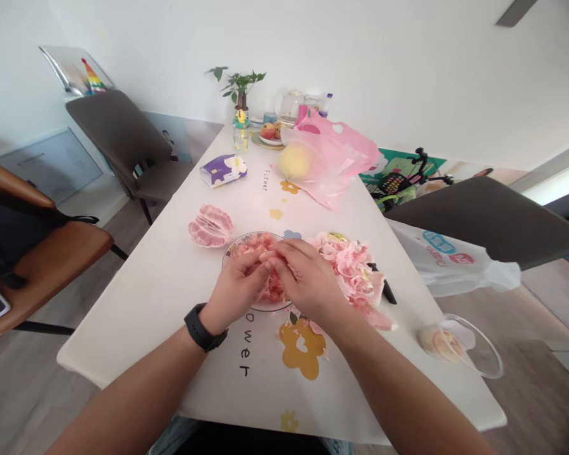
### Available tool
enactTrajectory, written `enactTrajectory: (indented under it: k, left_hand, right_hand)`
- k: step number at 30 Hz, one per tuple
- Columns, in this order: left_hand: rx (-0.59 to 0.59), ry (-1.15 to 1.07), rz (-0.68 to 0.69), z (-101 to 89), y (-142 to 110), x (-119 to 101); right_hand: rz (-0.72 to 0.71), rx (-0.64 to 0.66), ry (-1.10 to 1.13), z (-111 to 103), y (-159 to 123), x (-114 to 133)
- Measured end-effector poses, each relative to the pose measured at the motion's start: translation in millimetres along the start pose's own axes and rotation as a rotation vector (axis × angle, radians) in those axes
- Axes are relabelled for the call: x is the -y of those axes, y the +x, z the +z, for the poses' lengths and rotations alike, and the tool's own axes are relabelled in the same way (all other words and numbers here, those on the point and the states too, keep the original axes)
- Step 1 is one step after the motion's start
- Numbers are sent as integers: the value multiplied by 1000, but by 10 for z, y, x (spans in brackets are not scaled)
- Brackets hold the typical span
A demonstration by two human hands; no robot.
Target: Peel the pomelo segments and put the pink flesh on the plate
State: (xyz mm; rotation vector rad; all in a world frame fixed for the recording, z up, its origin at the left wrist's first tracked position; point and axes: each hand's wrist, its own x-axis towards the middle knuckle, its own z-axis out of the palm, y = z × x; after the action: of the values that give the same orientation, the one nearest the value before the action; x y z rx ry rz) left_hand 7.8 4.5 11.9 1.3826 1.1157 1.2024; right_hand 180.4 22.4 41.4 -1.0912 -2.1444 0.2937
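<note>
My left hand [239, 284], with a black watch at the wrist, and my right hand [308, 278] meet over a plate [271, 309]. Their closed fingertips pinch a piece of pink pomelo flesh [270, 255] between them, partly hidden by the fingers. Loose pomelo flesh [253, 242] fills the plate underneath. Beyond my left hand, a peeled chunk of pomelo [212, 226] rests on the table. Right of my right hand lies a heap of pink pomelo skins [353, 265], and a black handle [389, 291] sticks out beside it.
A purple tissue pack [223, 170], a yellow-green fruit [294, 162] under a pink plastic bag [344, 155], a fruit plate [270, 140] and a potted plant [241, 88] stand farther back. A white bag [448, 256] hangs at the right edge, near a clear round container [443, 341]. Chairs flank the table [137, 316].
</note>
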Motion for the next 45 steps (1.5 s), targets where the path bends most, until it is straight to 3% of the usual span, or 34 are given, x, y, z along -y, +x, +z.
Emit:
enactTrajectory:
  k: [5, 9, 16, 21, 25, 28, 37, 42, 45]
  left_hand:
    - [17, -217, -96, -14, 4, 15]
    - [125, -531, -208, -19, 8, 16]
    - [133, -693, -326, -6, 20, -22]
    - [108, -754, -362, -22, 34, -19]
    - [122, -795, -392, -44, 40, -40]
    - [137, -830, -409, -57, 38, -72]
    - [153, -837, -371, -90, 40, -97]
    - [62, -911, -348, -229, 86, -124]
    - [-12, -949, -296, -310, 124, -136]
  right_hand:
    - [94, -179, 54, 192, -61, 34]
    - [219, -251, 144, 221, -53, 92]
    - [463, -121, 299, 45, 39, 96]
    - [549, 83, 707, -76, 95, 11]
    - [703, 82, 1055, -115, 132, -3]
    - [791, 89, 1144, -148, 165, 19]
    - [778, 140, 1076, -183, 204, -25]
    - [605, 132, 375, -77, 252, -216]
    - [495, 218, 126, 16, 306, -296]
